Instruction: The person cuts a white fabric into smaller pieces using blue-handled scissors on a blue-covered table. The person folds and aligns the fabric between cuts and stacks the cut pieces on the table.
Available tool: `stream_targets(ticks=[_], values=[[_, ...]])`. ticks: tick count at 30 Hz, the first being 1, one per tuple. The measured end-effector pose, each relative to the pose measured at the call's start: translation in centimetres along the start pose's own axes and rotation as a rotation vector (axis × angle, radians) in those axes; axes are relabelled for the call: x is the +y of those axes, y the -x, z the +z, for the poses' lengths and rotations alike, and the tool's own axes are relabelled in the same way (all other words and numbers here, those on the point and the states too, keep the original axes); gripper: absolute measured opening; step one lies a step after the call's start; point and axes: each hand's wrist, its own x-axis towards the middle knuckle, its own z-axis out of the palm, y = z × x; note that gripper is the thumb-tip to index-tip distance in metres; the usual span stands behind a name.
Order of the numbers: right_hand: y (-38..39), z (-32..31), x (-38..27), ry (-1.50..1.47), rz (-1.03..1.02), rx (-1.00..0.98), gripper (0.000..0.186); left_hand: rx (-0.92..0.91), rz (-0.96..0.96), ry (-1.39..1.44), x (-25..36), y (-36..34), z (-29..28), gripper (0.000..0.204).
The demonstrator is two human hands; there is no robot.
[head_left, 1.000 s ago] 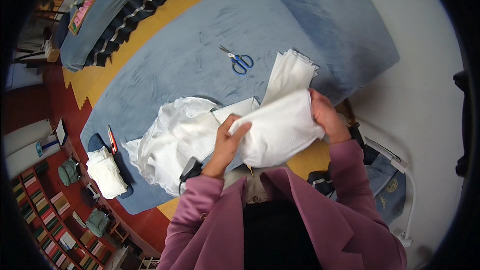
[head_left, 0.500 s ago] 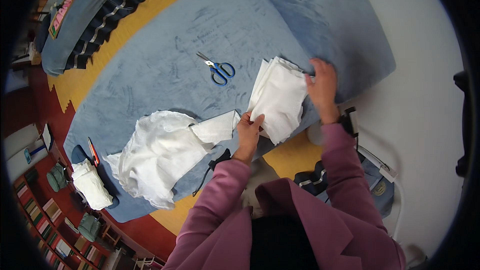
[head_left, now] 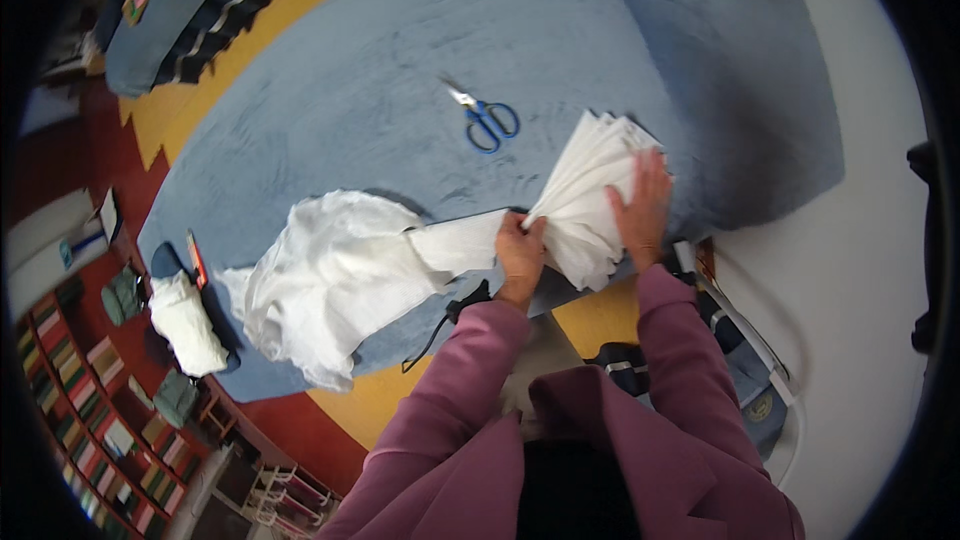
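On the near right side of the blue table (head_left: 370,120), I see the left hand (head_left: 520,248) pinching the near left corner of a pleated white cloth (head_left: 583,202), fingers and thumb together. The right hand (head_left: 643,202) lies spread on its right part. Scissors (head_left: 486,124) with blue handles rest just beyond. Left of the hands sits a rumpled white cloth (head_left: 335,275); farther left, a white bundle (head_left: 187,325).
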Motion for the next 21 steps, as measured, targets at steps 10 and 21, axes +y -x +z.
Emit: stream_targets(ticks=[10,21], values=[[3.5,-1.9,-14.1,-0.722,-0.174,-0.104,0.021,0.2,0.363,-0.276,-2.7,6.0,-14.9,0.021],[6.4,4.2,-30.1,-1.149,0.307,-0.956,0.04,0.52,0.388,-0.46,-4.9,6.3,-19.7,0.057]])
